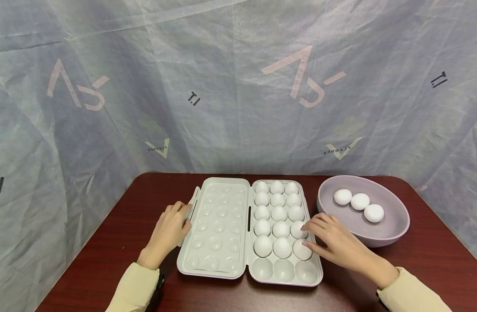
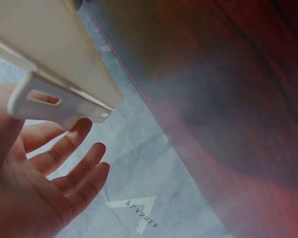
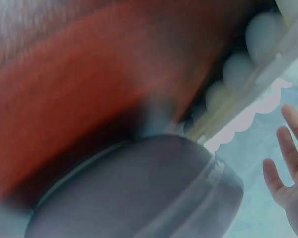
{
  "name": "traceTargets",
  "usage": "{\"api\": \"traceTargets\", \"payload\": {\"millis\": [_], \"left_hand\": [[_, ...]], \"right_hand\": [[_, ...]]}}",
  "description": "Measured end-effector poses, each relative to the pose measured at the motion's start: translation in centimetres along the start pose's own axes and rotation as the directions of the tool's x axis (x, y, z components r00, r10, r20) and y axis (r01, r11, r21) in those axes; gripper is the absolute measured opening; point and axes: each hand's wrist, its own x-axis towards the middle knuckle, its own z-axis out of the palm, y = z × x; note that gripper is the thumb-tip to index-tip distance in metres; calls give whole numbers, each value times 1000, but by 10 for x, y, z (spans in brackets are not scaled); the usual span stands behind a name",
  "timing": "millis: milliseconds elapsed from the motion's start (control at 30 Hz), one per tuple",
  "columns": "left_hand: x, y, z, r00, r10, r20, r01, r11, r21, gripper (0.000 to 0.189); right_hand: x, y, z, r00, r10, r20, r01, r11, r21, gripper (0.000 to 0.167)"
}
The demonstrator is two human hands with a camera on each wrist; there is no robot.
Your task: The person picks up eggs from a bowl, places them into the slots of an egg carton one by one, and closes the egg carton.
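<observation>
An egg box [image 1: 284, 281] lies unfolded on the table, its white eggs [image 1: 277, 200] standing in rows of three. The nearest row shows its rounded hollows. My left hand [image 1: 170, 227] holds the latch flap [image 2: 59, 99] along the outer edge of the box's lid [image 1: 223, 203], thumb and fingers on either side of it. Over the right column of eggs reaches my right hand [image 1: 336, 240], fingers loosely extended. Its thumb tip overlaps the lowest egg [image 1: 302, 250] of that column, and its fingertips overlap the egg [image 1: 298, 229] behind it.
A wide mauve bowl [image 1: 394, 225] with three white eggs [image 1: 360, 202] stands right of the box, close to my right hand. The dark red wooden table [image 1: 106, 247] ends at a grey printed cloth [image 1: 230, 121] behind. The lid's inside carries rounded dimples.
</observation>
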Motion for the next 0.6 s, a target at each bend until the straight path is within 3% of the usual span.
{"api": "traceTargets", "payload": {"millis": [200, 600], "left_hand": [[0, 0, 0, 1000, -4, -1, 4, 1000, 3, 37], [0, 0, 0, 1000, -3, -6, 3, 1000, 4, 37]], "right_hand": [[6, 11, -13, 999, 29, -17, -29, 999, 17, 26], [-1, 51, -30, 988, 132, -82, -140, 985, -100, 26]]}}
